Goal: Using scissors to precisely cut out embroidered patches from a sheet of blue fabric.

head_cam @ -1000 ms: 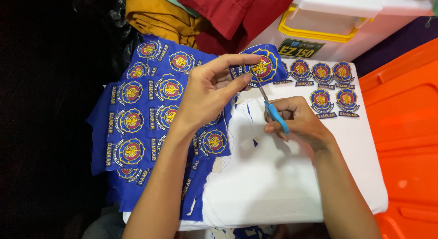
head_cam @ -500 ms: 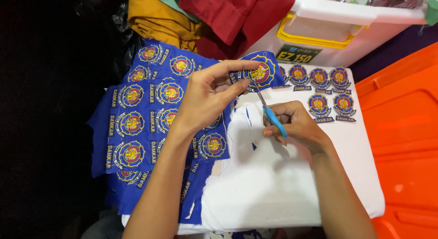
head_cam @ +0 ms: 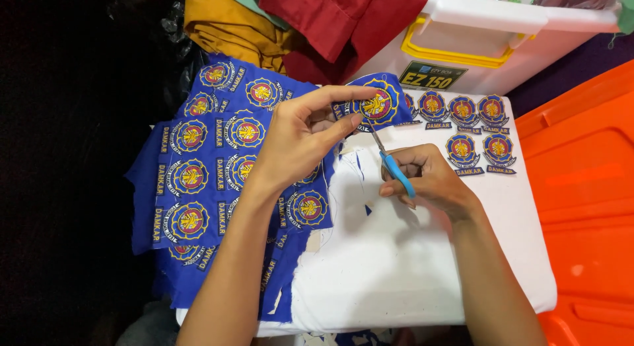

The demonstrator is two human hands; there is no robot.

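Your left hand (head_cam: 300, 138) pinches the round blue embroidered patch (head_cam: 378, 103) above the white table (head_cam: 396, 267). Your right hand (head_cam: 426, 177) grips blue-handled scissors (head_cam: 393, 162), their blades at its lower edge.

Your left hand (head_cam: 300, 138) covers a good chunk of the blue badge sheet (head_cam: 198, 181), so a few of the round emblems under your palm and forearm can't be seen at all. The scissors (head_cam: 391, 162) are mostly buried in your right hand (head_cam: 426, 177); only the thin blades and a bit of blue handle poke out, and where the tips meet the patch (head_cam: 378, 103) is too small to make out. The white bin (head_cam: 522, 35) and orange crate (head_cam: 581, 187) both run off the edge, and the left side is just dark.
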